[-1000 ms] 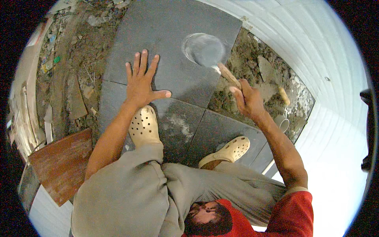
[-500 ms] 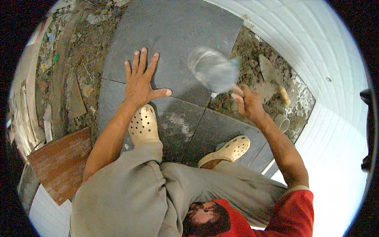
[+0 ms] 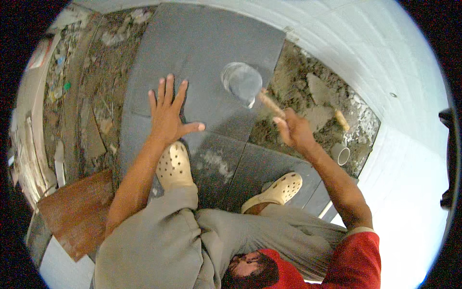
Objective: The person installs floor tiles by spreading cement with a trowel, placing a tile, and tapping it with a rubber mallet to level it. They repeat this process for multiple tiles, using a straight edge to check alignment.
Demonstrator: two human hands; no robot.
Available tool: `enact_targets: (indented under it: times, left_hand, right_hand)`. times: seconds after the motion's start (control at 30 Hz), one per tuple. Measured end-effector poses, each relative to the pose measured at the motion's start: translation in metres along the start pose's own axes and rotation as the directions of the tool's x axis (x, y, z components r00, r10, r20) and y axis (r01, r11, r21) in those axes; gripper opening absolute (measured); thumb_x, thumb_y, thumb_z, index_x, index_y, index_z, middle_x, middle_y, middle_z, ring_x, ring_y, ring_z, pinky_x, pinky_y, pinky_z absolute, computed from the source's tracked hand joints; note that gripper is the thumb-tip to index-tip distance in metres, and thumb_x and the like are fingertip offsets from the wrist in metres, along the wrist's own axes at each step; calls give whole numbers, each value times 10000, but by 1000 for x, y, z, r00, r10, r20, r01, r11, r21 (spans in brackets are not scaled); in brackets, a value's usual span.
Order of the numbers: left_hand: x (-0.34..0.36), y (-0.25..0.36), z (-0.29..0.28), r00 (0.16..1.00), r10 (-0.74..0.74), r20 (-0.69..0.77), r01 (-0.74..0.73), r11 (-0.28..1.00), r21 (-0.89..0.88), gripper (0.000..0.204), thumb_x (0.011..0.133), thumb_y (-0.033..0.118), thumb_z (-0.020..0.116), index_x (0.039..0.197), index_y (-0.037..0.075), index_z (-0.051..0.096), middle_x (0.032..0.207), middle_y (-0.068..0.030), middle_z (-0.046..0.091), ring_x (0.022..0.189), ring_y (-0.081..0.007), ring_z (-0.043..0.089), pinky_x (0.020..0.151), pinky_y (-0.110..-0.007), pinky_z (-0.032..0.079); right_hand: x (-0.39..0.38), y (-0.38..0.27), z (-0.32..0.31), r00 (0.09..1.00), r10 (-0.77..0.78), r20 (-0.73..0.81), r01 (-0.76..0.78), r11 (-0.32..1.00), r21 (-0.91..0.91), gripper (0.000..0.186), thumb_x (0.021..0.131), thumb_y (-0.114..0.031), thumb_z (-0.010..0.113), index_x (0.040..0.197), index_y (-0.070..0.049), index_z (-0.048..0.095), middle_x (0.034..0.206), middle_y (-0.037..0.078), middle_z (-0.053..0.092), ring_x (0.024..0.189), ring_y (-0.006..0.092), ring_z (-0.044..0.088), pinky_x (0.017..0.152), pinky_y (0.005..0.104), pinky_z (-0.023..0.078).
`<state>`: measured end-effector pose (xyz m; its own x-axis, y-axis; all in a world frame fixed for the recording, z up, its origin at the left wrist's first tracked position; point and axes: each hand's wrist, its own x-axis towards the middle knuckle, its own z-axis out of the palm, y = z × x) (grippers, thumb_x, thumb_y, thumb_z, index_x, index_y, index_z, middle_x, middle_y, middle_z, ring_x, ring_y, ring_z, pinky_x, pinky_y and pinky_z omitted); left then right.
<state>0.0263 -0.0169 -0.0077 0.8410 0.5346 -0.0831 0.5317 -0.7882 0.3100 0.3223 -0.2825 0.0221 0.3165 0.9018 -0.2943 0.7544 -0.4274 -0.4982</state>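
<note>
Pale ribbed wall (image 3: 356,53) runs along top & R side, v. bright toward lower R, w/ crumbly white debris (image 3: 363,115) near its base. Bare dirt floor (image 3: 118,55) on L, w/ bits of litter (image 3: 58,91) & weathered wood (image 3: 31,161) nr the edge, plus brown board (image 3: 79,209) lower L. Dark grey tiled floor (image 3: 308,169) mid-pic; more dirt (image 3: 288,62) btwn it & R wall.

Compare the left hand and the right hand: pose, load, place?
Pose: the left hand is spread palm-down on the dark tile; the right hand is curled.
Load: the left hand holds nothing; the right hand grips the mallet by its wooden handle.
Place: in this view the left hand is just beyond a clog; the right hand appears over the bare soil.
Shared: both are ungloved.
</note>
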Motion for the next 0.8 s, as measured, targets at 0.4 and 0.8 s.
enact_targets:
  times: [0.4, 0.8]
  left_hand:
    - [42, 8, -18, 993, -79, 86, 75, 996, 49, 1399, 518, 882, 709, 1620, 162, 237, 1680, -243, 96, 1552, -444, 64, 1192, -686, 61]
    - [39, 3, -13, 997, -75, 13, 75, 997, 30, 1399, 480, 917, 674, 1615, 211, 262, 1682, -201, 139, 1548, -429, 100, 1194, -681, 83]
  right_hand:
    - [66, -94, -45, 932, -58, -359, 153, 958, 243, 262, 996, -281, 612, 1070, -36, 557, 805, 232, 653, 711, 456, 656, 625, 507, 504]
    - [109, -102, -5, 985, 43, -169, -19, 989, 145, 309, 1034, -330, 551, 1035, -23, 517, 706, 241, 612, 641, 476, 621, 563, 518, 468]
